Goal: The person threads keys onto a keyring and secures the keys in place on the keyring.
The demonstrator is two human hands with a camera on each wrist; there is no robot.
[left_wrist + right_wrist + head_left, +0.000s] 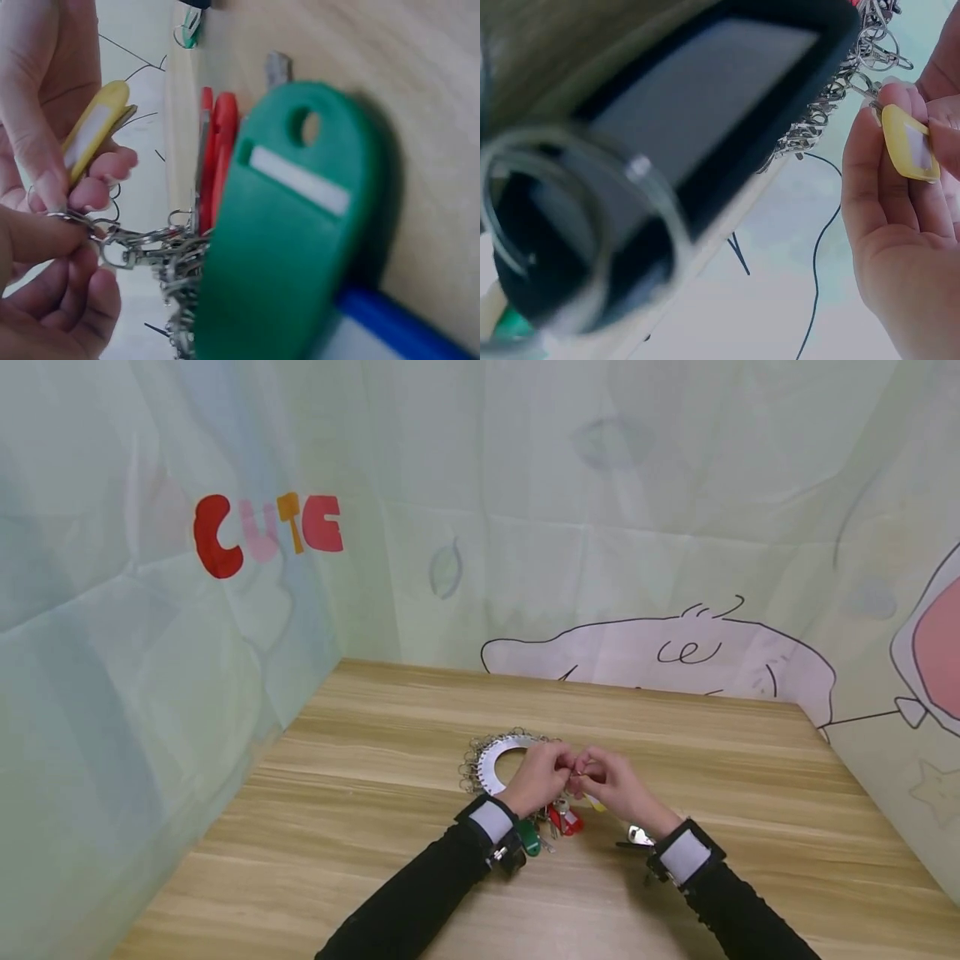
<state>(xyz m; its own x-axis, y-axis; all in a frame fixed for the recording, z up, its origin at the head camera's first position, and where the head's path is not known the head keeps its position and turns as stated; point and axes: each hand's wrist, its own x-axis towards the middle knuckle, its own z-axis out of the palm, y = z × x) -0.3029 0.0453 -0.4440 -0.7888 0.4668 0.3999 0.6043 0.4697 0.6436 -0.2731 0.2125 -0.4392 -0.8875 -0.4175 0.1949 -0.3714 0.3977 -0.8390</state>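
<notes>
A white ring-shaped key holder [491, 768] edged with many small metal clasps lies on the table, partly hidden by my left hand [542, 774]. That hand pinches a small metal ring [66, 216] at the end of the clasps, seen in the left wrist view. My right hand [611, 781] meets it fingertip to fingertip and holds a yellow key tag [94, 135] with a key behind it. Below the hands are a green key tag [529, 837] and a red key tag [576, 822]. A blue tag [405, 330] shows under the green one.
A black key tag [705, 112] with a metal ring looms close in the right wrist view; it lies by the right wrist. The wooden table [337, 760] meets printed cloth walls [420, 460] at the left, back and right.
</notes>
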